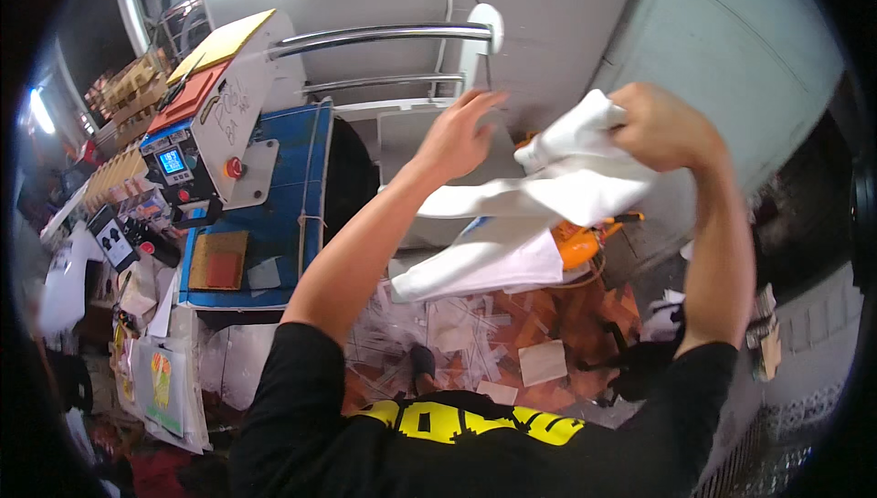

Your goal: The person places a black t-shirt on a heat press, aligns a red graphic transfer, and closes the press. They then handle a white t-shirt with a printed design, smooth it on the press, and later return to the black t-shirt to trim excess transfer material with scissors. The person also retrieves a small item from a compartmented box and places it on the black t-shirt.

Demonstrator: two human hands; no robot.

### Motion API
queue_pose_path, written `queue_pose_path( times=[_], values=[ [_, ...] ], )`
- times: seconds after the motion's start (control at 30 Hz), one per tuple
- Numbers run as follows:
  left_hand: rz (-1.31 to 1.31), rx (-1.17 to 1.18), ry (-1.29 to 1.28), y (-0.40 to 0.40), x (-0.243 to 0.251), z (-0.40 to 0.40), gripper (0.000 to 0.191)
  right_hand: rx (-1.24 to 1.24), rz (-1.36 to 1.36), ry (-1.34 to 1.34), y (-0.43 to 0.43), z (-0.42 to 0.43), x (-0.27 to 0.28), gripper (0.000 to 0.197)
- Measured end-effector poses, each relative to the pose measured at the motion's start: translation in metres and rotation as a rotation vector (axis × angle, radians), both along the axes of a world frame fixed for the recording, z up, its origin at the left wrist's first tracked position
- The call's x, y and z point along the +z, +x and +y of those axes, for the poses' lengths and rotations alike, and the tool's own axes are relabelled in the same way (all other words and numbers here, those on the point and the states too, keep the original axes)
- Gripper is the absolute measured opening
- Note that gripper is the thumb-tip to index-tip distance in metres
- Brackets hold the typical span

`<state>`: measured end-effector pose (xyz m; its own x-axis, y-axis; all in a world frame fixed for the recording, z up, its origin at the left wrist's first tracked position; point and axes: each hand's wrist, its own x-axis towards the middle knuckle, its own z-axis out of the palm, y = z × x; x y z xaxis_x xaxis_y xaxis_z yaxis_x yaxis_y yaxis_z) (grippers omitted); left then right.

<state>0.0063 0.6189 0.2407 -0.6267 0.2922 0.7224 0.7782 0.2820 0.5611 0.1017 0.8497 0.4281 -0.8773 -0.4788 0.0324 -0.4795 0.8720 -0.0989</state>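
Observation:
A white cloth garment (pixel 582 189) hangs in folds from my right hand (pixel 661 128), which grips its upper end. The garment's lower folds spread to the left and look slightly blurred. My left hand (pixel 459 131) is raised to the left of the garment, fingers apart and nothing visible in it. Behind and below that hand stands a grey surface (pixel 411 138) in front of the wall. More white fabric (pixel 527 265) lies under the garment, beside an orange object (pixel 575 244) that the cloth partly hides.
A heat press (pixel 226 135) with a lit display stands on a blue-topped table (pixel 294 176) at left. Metal rails (pixel 384 33) run along the wall. Paper scraps (pixel 466 330) litter the tiled floor. A phone (pixel 112 241) and a black bottle (pixel 152 241) sit farther left.

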Motion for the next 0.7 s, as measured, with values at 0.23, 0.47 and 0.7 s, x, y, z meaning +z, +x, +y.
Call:
queue_pose_path(
  times=[0.23,0.47,0.7],
  values=[
    [-0.336,-0.617,-0.327,0.066,-0.034,0.214,0.061,-0.620,0.709,0.263,0.147,0.061,0.048,0.037],
    [-0.566,-0.443,-0.093,0.168,-0.164,0.246,0.035,-0.706,0.828,-0.019,0.226,0.136,0.014,0.056],
    [-1.072,-0.200,0.475,0.165,-0.201,0.109,0.024,-0.760,0.616,-0.009,0.248,0.192,-0.081,0.038]
  ],
)
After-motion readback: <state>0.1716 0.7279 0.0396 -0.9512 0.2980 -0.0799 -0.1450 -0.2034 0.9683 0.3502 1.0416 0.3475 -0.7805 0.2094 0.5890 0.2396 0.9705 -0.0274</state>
